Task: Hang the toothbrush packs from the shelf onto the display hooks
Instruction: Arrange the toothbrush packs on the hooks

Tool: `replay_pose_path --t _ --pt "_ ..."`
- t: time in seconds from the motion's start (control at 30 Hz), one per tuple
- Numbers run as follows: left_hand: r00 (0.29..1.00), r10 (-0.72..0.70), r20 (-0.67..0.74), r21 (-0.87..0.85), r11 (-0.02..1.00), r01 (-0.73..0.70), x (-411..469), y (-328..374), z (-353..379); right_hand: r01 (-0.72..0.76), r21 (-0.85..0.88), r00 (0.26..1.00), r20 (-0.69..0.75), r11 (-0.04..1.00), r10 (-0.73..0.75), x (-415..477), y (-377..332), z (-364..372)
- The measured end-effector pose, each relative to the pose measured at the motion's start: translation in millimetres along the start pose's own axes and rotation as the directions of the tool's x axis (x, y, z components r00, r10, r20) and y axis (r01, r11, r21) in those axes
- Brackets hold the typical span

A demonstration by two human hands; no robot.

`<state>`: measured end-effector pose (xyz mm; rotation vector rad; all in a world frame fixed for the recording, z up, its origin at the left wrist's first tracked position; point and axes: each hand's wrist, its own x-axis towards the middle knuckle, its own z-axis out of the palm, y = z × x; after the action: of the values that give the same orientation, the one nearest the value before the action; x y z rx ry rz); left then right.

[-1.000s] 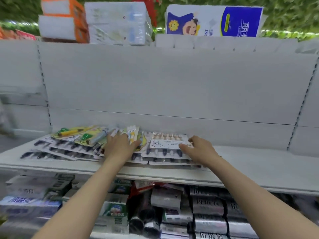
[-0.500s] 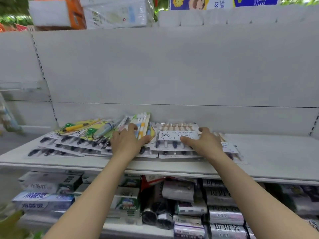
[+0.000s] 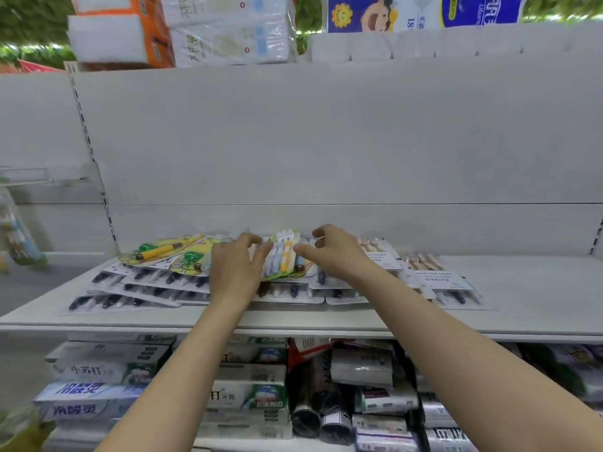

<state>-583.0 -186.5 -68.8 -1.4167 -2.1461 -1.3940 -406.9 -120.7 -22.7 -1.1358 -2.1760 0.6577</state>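
Note:
Several toothbrush packs lie spread on the white shelf point(image 3: 293, 324). A colourful pack point(image 3: 282, 256) with blue, yellow and pink brushes tilts up at the back of the pile. My left hand point(image 3: 236, 270) holds its left edge, thumb against it. My right hand point(image 3: 337, 254) hovers at its right edge, fingers curled and apart, the thumb tip just touching. Yellow packs point(image 3: 163, 251) lie to the left on flat packs with dark brush heads point(image 3: 140, 288). A white multi-pack point(image 3: 437, 277) lies to the right. I see no display hooks on the plain back panel point(image 3: 326, 141).
Toothpaste boxes point(image 3: 98, 370) and dark tubes point(image 3: 313, 402) fill the shelf below. Tissue and paper packs point(image 3: 228, 27) stand on top of the unit. At the far left a blurred hanging pack point(image 3: 16, 236) shows beside a slotted upright point(image 3: 98, 177).
My right hand left the white multi-pack and moved left to the colourful pack. My left hand shifted from pressing on the pile to gripping that pack's edge. The view moved closer.

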Motion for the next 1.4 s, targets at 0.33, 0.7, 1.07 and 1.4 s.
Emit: replay_pose_path --t 0.33,0.7,1.07,1.4 --pt "0.991 -0.098 0.092 0.290 0.955 0.068 6 -27 -13 -0.103 -0.337 0.993 0.019 0.936 0.116 21 -23 38" --pt "0.976 -0.133 0.172 0.285 0.955 0.080 24 -26 -20 -0.167 -0.221 0.985 0.004 0.961 0.172 25 -34 32" --pt "0.957 -0.154 0.244 0.323 0.944 0.070 28 -28 -22 -0.161 0.424 0.954 -0.163 0.891 0.250 22 -15 24" --pt "0.960 -0.118 0.254 0.188 0.980 0.070 26 -23 -26 0.087 0.681 0.906 -0.358 0.728 0.227 -2 11 18"
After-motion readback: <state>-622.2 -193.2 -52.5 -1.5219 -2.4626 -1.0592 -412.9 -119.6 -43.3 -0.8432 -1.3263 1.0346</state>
